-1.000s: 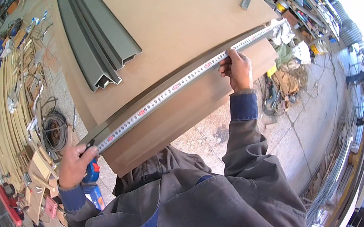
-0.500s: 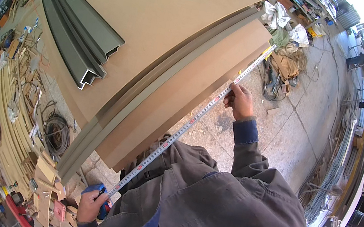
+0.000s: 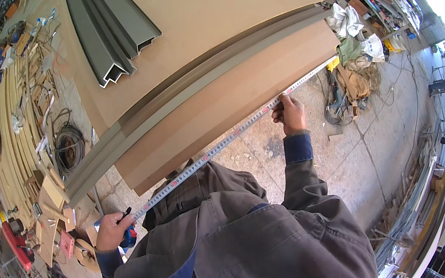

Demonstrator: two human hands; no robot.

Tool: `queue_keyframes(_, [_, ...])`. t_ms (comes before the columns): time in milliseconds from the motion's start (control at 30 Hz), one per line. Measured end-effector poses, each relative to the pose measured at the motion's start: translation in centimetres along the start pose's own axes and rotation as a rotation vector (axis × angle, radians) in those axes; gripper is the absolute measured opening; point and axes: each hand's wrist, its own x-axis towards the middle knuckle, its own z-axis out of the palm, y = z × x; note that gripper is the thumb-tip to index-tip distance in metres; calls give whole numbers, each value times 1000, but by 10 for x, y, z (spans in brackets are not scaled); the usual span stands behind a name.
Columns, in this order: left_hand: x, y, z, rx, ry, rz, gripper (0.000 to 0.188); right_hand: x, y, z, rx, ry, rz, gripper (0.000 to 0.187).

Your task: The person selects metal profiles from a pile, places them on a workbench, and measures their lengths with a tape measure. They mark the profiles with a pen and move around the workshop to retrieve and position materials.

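The tape blade [image 3: 235, 134] is white, patterned with small black marks broken at intervals by red ones; the tape case [image 3: 129, 236] shows blue and red. The bench [image 3: 206, 24] is plain tan, the long strips [image 3: 96, 162] grey-brown, and the broad board [image 3: 236, 91] two shades of brown. Dark grey-green profiles [image 3: 93, 11] have whitish cut ends [image 3: 112, 76]. The jacket [image 3: 281, 243] is faded grey-brown with navy cuffs [image 3: 298, 147]. The floor [image 3: 379, 118] is pale grey, blotched darker; the stacked slats [image 3: 7, 156] are pale yellow
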Motion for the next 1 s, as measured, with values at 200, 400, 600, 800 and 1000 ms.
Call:
queue_keyframes(200, [18, -29, 2, 140, -37, 54, 41, 9, 15, -10, -248, -20, -161, 36])
queue_keyframes(400, [21, -27, -3, 10, -37, 32, 40, 14, 16, 5, -33, 14, 1, 28])
queue_keyframes(600, [26, -41, 1, -129, 1, 69, 40, 22, 22, 5, -5, -10, 16, 26])
queue_keyframes(800, [24, -25, -3, -24, -27, 80, 38, 25, 19, 0, -432, 51, -142, 31])
queue_keyframes(1000, [30, -8, -8, -42, -15, 55, 39, 9, -4, 16, -192, 111, -31, 33])
